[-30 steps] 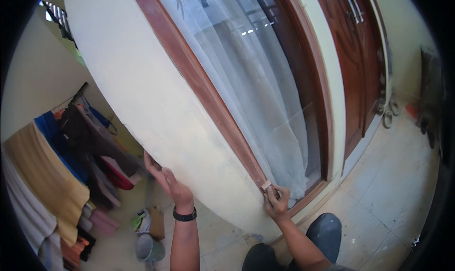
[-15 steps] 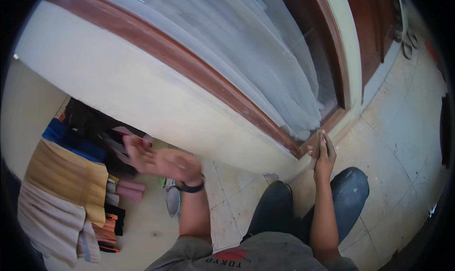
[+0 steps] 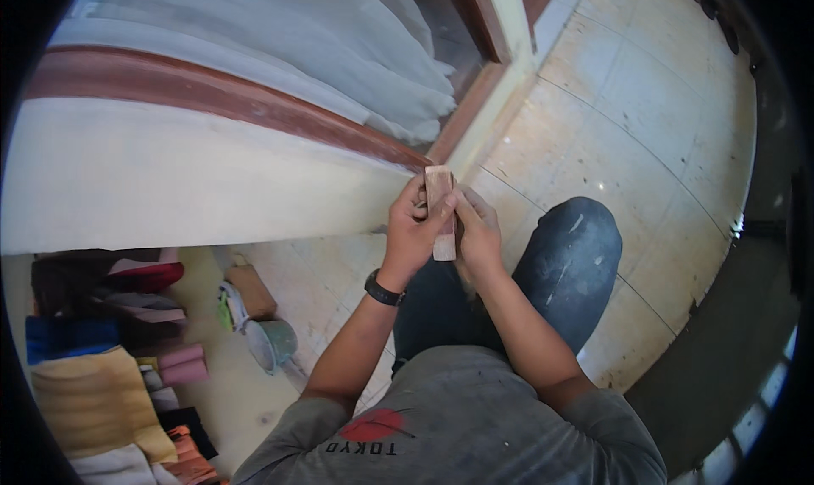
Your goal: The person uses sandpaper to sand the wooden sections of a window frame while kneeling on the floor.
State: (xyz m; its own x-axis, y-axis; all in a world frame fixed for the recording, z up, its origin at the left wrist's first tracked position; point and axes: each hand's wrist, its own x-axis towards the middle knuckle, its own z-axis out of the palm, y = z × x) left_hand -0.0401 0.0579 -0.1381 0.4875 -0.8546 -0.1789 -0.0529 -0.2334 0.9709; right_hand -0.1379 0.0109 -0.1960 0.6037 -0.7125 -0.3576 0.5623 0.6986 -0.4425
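Both hands have come off the wall: my left hand (image 3: 413,231) and right hand (image 3: 476,228) now grip a small sanding block (image 3: 441,209) between them above my knee (image 3: 566,256).

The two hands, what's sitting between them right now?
In the head view, a small reddish-brown block stands upright between the left hand and the right hand; fingers of both press against it.

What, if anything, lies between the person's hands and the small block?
Nothing visible does. The left hand and the right hand both grip the small block directly, one on each side.
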